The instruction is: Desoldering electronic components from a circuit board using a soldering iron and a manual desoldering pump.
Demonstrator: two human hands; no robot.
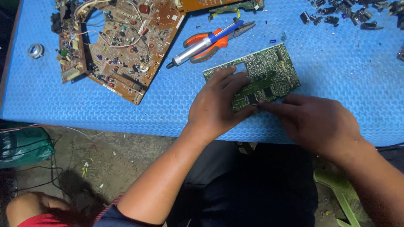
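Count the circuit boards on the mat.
3 clearly: a green board under both hands, a large brown board with a round cutout at upper left, and a brown board's edge at the top. A green strip beside it may be a fourth.

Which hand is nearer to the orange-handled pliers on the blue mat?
Left. The left hand rests on the green circuit board, just below the orange-handled pliers; the right hand lies farther right, at the board's lower edge.

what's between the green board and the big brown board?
In the head view, a desoldering pump lying across orange-handled pliers sits between the green board and the brown board, on the blue mat. Both hands touch the green board.
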